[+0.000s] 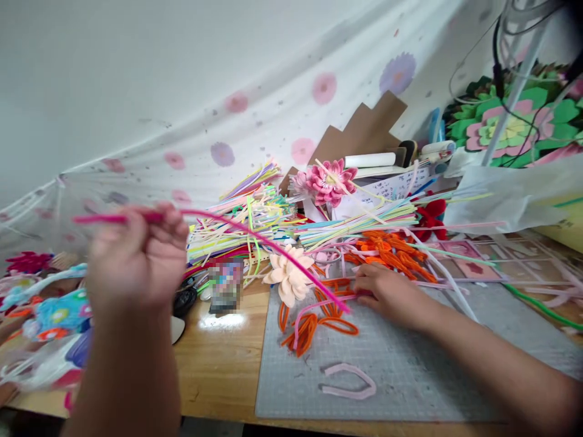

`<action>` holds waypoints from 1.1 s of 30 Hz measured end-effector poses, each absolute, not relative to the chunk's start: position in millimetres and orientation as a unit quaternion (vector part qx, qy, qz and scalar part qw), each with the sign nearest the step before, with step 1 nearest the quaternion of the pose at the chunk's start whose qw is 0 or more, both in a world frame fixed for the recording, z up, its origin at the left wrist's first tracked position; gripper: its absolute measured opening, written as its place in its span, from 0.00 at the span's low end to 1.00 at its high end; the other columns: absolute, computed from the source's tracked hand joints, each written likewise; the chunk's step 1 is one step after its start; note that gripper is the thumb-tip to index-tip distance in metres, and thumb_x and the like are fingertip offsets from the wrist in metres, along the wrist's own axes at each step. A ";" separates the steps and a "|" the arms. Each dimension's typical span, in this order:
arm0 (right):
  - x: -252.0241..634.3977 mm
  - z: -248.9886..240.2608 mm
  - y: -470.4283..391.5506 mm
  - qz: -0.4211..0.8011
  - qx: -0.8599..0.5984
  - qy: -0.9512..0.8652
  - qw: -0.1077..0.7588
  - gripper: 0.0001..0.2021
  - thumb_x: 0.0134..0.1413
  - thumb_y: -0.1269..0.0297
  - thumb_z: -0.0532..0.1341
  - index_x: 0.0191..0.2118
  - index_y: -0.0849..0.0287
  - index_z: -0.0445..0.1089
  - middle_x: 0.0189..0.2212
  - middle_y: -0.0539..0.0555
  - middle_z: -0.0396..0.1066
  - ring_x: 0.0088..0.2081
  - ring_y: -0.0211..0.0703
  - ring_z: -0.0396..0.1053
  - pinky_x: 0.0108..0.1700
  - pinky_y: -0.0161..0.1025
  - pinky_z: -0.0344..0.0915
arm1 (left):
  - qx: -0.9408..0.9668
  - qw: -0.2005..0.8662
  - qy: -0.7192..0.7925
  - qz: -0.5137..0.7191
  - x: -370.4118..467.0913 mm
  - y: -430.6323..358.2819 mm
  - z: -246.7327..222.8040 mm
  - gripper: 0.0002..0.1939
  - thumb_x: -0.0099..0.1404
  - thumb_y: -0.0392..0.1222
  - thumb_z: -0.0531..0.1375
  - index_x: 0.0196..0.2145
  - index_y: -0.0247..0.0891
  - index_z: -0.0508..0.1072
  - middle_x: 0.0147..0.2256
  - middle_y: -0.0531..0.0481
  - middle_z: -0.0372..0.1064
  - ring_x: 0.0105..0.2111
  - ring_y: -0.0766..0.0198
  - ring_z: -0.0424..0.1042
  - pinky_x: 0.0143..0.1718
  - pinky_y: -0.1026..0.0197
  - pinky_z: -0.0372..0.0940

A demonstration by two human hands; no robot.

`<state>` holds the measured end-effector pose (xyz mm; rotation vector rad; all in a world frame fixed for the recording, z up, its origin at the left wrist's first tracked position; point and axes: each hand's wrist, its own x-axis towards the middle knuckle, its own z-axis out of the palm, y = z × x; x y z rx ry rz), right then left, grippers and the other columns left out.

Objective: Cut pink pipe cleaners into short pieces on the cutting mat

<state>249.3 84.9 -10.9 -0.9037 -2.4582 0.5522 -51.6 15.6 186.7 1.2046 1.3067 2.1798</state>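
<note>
My left fingers (170, 226) close around a magenta pipe cleaner (273, 244), raised over the table (218, 376), its free end arching over the cutting mat (401, 382). My right fingers (368, 280) curl beside an orange bundle (382, 246); I can't tell their hold. A light grip should spare the fuzz.

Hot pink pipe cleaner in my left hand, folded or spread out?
Spread out: the pipe cleaner extends both sides of your left hand, its long end arching without a fold.

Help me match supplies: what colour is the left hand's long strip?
The long strip is bright pink; head view.
</note>
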 end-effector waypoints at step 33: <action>251.1 -14.5 86.3 0.068 -0.378 -0.920 0.076 0.09 0.56 0.74 0.58 0.38 0.54 0.72 0.36 0.54 0.69 0.32 0.49 0.72 0.27 0.37 0.60 | 0.452 0.397 0.659 0.451 -32.9 -39.4 -5.0 0.06 0.51 0.42 0.64 0.27 0.40 0.71 0.21 0.54 0.64 0.21 0.68 0.61 0.23 0.66 0.55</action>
